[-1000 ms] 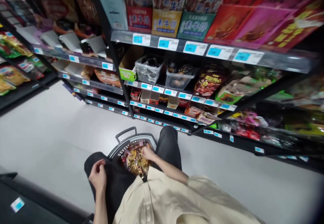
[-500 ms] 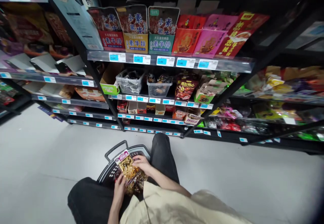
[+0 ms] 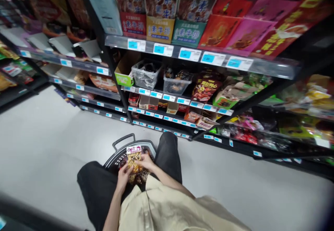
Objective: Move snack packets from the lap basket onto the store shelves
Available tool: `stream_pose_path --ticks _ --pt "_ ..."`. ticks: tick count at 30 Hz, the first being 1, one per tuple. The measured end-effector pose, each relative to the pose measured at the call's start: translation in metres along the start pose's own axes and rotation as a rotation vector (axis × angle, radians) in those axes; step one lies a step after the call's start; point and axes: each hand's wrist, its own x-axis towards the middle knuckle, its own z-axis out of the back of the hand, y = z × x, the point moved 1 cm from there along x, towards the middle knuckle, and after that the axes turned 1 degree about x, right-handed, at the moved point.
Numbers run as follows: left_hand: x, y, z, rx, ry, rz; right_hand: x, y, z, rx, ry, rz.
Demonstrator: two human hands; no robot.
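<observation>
Between my two hands is a snack packet with a white and purple top and a golden-brown lower part. My left hand pinches its lower left side, and my right hand grips its right edge. The packet is held over a dark shopping basket with a raised handle, which stands on the floor between my knees. Under the packet, more shiny packets lie in the basket, partly hidden by my hands and shirt.
Ahead rises a black shelf unit with price tags. Its upper shelf holds boxed snack pouches; lower down are clear plastic tubs, a dark red bag and small open cartons. Grey floor extends to the right.
My right hand has lifted the packet from among the others in the basket. My left hand has come from my left knee to take its other side. The view has tilted and shifted.
</observation>
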Motion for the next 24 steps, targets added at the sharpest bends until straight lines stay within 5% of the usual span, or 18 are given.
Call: stream_pose_path --ticks 13,19,24 --pt "-0.006 -0.001 -0.001 0.006 -0.072 -0.087 -0.012 0.012 0.001 -0.045 0.028 -0.001" --pt "-0.008 0.001 -0.003 0.022 -0.042 -0.08 -0.01 0.006 0.003 -0.044 -0.073 0.038" --pt "-0.004 0.004 -0.003 -0.075 -0.13 -0.103 -0.005 0.002 0.007 -0.04 -0.108 0.034"
